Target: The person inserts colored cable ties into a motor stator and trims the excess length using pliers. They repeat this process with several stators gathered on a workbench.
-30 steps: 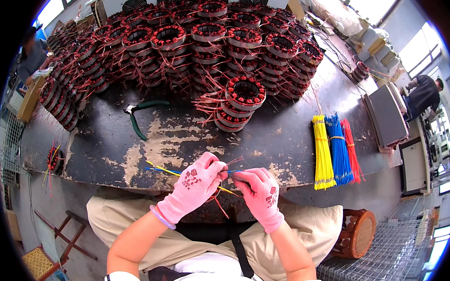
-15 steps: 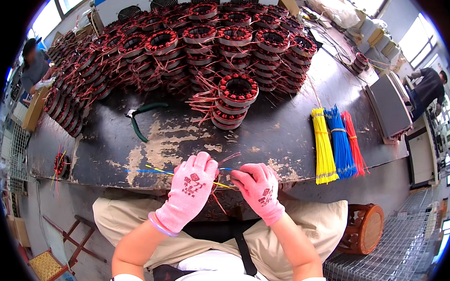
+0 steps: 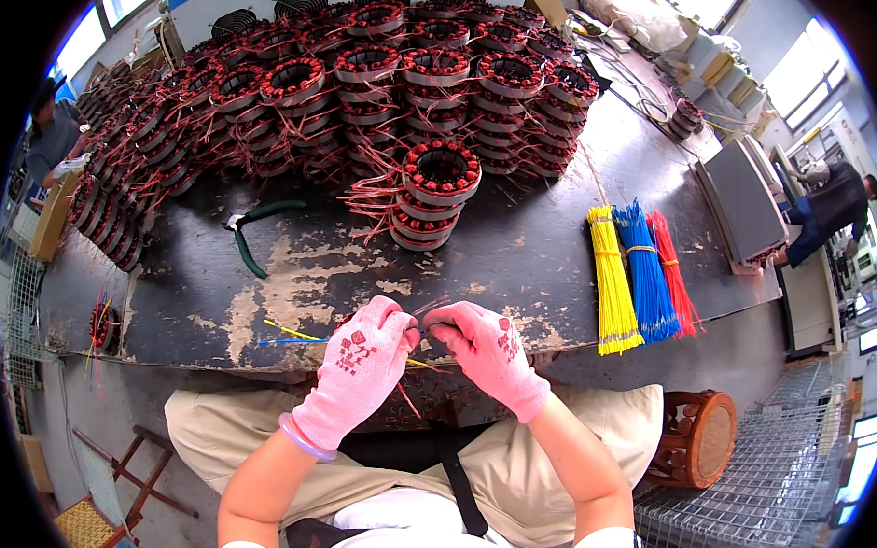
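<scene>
My left hand (image 3: 358,358), in a pink glove, is closed in a pinch on thin wires at the table's front edge. A yellow wire (image 3: 296,331) and a blue wire (image 3: 289,343) stick out from it to the left. My right hand (image 3: 489,353), gloved the same way, is closed too, its fingertips almost touching the left ones. Fine reddish wires (image 3: 433,306) rise between the two hands, and a further reddish wire (image 3: 408,400) hangs below them. What the wires join is mostly hidden by the gloves.
Ahead stands a short stack of wound stator rings (image 3: 440,173), with many taller stacks (image 3: 369,64) behind. Green-handled cutters (image 3: 252,234) lie to the left. Yellow (image 3: 612,290), blue (image 3: 651,281) and red (image 3: 672,273) wire bundles lie right. One stator (image 3: 103,327) sits far left; a wooden stool (image 3: 698,438) stands right.
My right hand has come in against the left fingertips. The stretch of blue wire between the hands no longer shows. The whole view has shifted slightly.
</scene>
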A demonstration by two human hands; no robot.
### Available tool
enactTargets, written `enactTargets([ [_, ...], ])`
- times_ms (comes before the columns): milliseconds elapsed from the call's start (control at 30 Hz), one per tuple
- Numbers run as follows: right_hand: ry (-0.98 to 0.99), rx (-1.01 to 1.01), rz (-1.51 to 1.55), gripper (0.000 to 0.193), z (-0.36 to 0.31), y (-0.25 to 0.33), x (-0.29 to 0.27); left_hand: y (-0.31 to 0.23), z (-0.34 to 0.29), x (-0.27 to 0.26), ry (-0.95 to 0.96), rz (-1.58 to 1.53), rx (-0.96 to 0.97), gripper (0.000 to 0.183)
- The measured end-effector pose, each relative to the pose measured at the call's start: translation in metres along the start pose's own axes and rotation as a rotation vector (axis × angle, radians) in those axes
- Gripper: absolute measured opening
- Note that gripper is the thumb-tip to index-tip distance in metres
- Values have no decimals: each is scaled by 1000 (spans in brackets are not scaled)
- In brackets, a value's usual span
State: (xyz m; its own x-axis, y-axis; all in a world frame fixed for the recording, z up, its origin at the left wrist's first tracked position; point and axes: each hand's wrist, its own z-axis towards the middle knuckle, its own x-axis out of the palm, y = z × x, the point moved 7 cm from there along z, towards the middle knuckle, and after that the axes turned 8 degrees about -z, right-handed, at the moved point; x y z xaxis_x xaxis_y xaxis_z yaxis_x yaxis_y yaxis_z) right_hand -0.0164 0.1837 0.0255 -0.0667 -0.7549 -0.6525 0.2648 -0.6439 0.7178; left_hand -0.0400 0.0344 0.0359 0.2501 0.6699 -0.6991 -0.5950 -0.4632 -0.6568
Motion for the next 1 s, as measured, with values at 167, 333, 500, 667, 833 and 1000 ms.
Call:
enactTargets([
  [167, 4, 16, 50, 14, 3, -6, 3, -2, -2, 1, -53, 41, 76, 20],
  [333, 34, 47, 61, 14, 5, -10, 4, -4, -1, 0, -64, 18, 96, 19],
  [500, 46, 64, 66, 14, 7, -9, 2, -1, -1, 4, -83, -40, 103, 21],
  [667, 92, 120, 89, 13, 8, -10, 4, 5, -3, 8, -91, -58, 120, 21],
  [833, 134, 220, 174, 20, 6, -16, 8, 10, -3, 10, -77, -87, 88, 19],
  [1000, 162, 168, 172, 28, 1, -18, 4, 8, -3, 8, -63, -90, 83, 17],
])
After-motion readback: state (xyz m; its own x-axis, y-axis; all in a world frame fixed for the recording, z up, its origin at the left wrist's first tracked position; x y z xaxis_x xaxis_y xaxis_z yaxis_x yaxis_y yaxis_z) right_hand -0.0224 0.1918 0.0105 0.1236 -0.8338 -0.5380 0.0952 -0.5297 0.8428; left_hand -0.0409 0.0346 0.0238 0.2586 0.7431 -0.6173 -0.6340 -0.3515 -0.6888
